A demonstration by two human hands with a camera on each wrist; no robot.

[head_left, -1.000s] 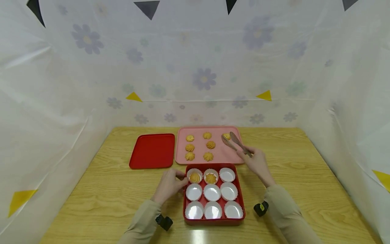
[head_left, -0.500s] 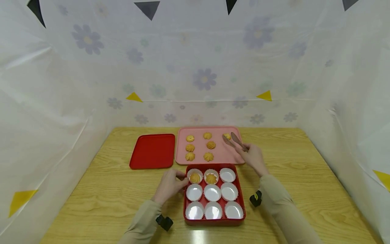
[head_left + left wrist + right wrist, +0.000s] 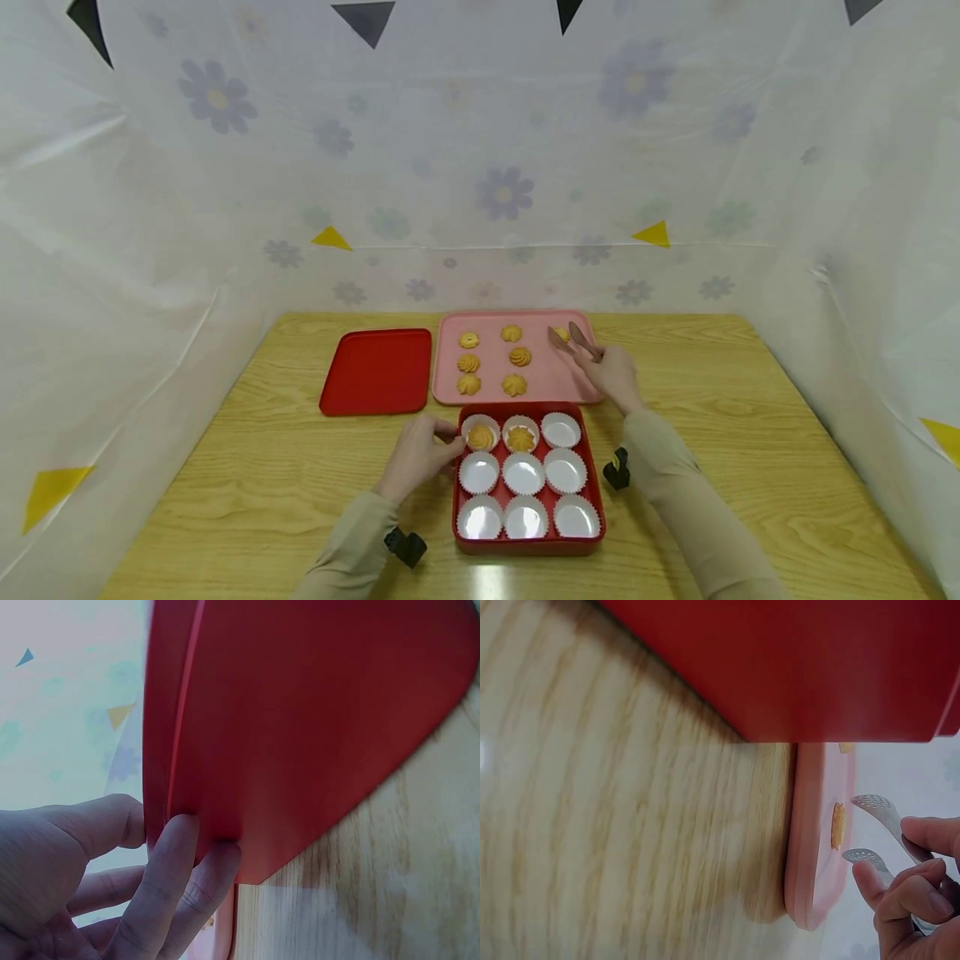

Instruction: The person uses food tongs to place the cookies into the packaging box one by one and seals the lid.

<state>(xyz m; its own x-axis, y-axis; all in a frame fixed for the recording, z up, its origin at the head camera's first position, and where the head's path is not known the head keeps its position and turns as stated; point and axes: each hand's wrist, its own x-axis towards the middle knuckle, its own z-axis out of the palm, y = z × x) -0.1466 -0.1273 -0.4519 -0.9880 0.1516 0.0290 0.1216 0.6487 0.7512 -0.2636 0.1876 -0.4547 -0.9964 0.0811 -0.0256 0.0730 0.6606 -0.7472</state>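
My right hand holds a pair of metal tongs with perforated tips, which stand apart on either side of a cookie at the right end of the pink tray. In the head view the tips partly cover this cookie. With thumb at the rim and fingertips on the outer wall, my left hand grips the far left corner of a red box. Inside the box are rows of white paper cups. A swirled cookie and a star-shaped cookie lie in two back-row cups; the others are empty.
Several more cookies lie in two columns on the pink tray, just behind the box. To its left is a flat red tray. Patterned sheeting encloses the wooden table at the back and sides.
My right hand has moved forward and slightly left, bringing the tongs' tips down around the cookie at the tray's right end. The left hand and the box stay put.
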